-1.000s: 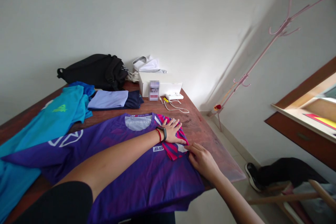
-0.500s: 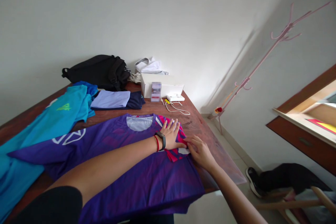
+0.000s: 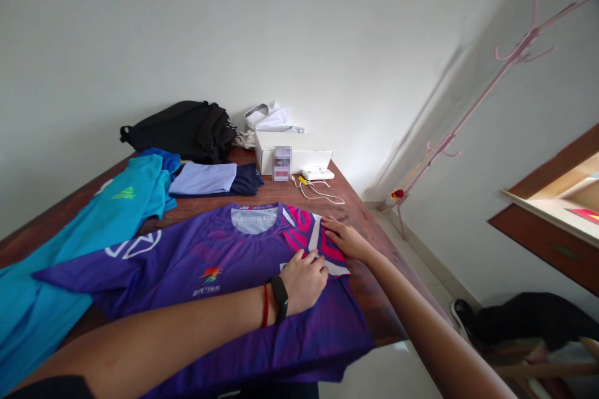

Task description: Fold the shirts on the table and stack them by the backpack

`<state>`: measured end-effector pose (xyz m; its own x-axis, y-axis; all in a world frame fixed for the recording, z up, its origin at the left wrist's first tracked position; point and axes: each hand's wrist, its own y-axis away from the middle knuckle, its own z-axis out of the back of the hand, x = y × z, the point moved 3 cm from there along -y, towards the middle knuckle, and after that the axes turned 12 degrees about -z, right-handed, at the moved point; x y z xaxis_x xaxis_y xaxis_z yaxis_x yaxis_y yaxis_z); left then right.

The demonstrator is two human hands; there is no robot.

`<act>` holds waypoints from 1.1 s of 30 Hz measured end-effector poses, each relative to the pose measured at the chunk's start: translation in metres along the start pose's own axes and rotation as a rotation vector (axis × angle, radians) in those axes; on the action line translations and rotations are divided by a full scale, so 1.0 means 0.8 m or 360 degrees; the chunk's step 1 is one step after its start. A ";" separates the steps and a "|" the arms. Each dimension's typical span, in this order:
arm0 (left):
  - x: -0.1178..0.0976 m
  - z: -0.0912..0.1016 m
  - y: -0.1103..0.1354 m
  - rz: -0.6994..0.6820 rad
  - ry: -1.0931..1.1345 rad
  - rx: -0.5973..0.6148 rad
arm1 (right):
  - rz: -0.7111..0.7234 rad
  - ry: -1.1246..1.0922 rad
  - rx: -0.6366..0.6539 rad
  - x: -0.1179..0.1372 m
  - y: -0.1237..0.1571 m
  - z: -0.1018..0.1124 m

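Observation:
A purple jersey [image 3: 219, 268] lies flat on the brown wooden table [image 3: 360, 262], collar toward the wall. Its right sleeve [image 3: 309, 234], pink with white stripes, is folded in over the body. My left hand [image 3: 304, 277], with a dark band and a red cord at the wrist, rests on the jersey just below that sleeve, fingers curled against the cloth. My right hand [image 3: 344, 238] lies flat on the sleeve's outer edge, fingers stretched out toward the collar.
A turquoise shirt [image 3: 93, 218] lies at the left. Folded light-blue and navy clothes [image 3: 213, 179], a black backpack [image 3: 185, 131], a white box [image 3: 292, 153] and a white cable [image 3: 321, 190] sit by the wall. A pink coat stand [image 3: 468, 112] stands right; shoes lie on the floor.
My left hand has slid back from the sleeve toward me and curled. My right hand has moved up along the sleeve's edge, toward the wall. The sleeve now lies flatter.

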<state>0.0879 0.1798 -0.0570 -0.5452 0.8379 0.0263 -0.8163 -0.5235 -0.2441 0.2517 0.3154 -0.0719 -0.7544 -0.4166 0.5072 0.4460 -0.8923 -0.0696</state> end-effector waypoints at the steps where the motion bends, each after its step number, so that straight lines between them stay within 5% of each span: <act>1: 0.000 -0.001 0.002 -0.0028 -0.0015 -0.0009 | 0.0000 -0.0009 0.0009 -0.005 -0.001 -0.002; 9: 0.005 0.006 0.012 -0.0179 -0.0008 -0.0013 | -0.0064 -0.0092 0.0141 -0.032 -0.007 -0.009; 17: 0.002 0.017 0.009 -0.0008 0.0128 0.0048 | -0.0056 -0.0101 0.0111 -0.026 -0.004 -0.008; 26: 0.016 -0.027 -0.022 -0.0132 0.0477 0.0253 | -0.0052 -0.0042 0.0083 -0.023 -0.003 -0.008; 33: 0.014 -0.020 -0.019 -0.0113 0.0562 0.0274 | -0.0122 0.0113 0.0078 -0.024 -0.010 -0.011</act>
<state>0.0974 0.1997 -0.0688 -0.4116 0.8588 -0.3049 -0.8860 -0.4555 -0.0870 0.2582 0.3290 -0.0887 -0.8187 -0.3604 0.4471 0.4074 -0.9132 0.0099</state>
